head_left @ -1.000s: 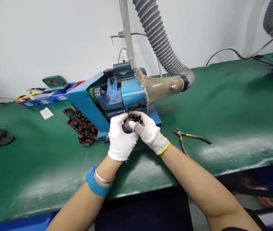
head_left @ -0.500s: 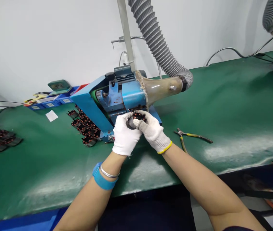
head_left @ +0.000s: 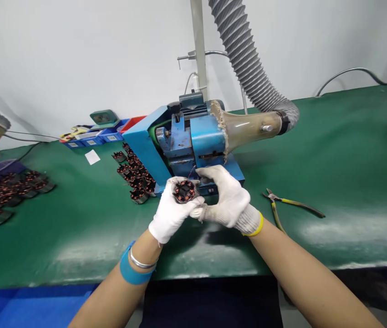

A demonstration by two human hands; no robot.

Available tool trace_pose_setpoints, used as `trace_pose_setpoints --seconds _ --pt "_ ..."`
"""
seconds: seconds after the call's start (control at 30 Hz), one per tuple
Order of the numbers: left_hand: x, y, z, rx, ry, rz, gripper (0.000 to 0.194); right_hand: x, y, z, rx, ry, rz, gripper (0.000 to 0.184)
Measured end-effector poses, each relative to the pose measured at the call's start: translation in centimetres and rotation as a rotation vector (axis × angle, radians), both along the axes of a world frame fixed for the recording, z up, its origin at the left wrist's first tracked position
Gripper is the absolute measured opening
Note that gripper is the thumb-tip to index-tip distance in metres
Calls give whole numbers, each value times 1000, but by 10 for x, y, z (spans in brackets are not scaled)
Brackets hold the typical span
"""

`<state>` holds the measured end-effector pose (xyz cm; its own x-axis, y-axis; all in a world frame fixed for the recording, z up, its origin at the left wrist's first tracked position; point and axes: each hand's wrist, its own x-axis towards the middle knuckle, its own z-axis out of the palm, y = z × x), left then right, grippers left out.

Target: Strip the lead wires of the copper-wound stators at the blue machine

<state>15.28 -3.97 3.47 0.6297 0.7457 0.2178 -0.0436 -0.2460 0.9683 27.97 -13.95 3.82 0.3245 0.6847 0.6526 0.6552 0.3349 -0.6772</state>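
My left hand (head_left: 170, 210), in a white glove, is closed around a motor stator (head_left: 184, 191) with its copper-wound end facing up towards me. A thin wire sticks up from the stator's edge. My right hand (head_left: 226, 196), in a white knit glove with a yellow cuff, stands just right of it. Its fingers and thumb are spread in a wide curve, with the thumb tip near my left thumb. Both hands are in front of a blue belt-driven machine (head_left: 209, 136).
Several stators (head_left: 135, 171) stand left of the machine, and more lie at the far left (head_left: 19, 191). Diagonal cutters (head_left: 294, 202) with yellow handles rest at the right. Blue bins (head_left: 99, 136) and a white paper (head_left: 92, 157) are behind; a grey hose (head_left: 244, 59) runs up from the machine's funnel.
Both hands held the stator against the machine's front earlier. They have drawn it back towards me, and my right hand has let go and opened. The view has swung left.
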Motion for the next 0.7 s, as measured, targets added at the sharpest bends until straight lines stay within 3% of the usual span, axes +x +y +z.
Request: trace_pose_setpoints --seconds 0.1,0.17,0.3,0.5,0.6,0.7 --pt "-9 1 9 -338 -21 -245 61 2 1 -1 66 -149 -5 76" --pt "-14 1 14 -511 -94 -399 67 2 4 -3 64 -254 -4 67" --pt "-18 1 18 -684 -245 -538 69 1 6 -7 54 -361 -7 53" --pt "-16 -1 16 -661 -292 -539 75 -1 4 -9 13 -347 -57 48" --pt "-14 -5 18 -552 -215 -437 77 -3 5 -8 -19 -342 -93 44" --pt "-16 -6 19 -420 -25 -287 73 -4 5 -2 -63 -391 -40 45"
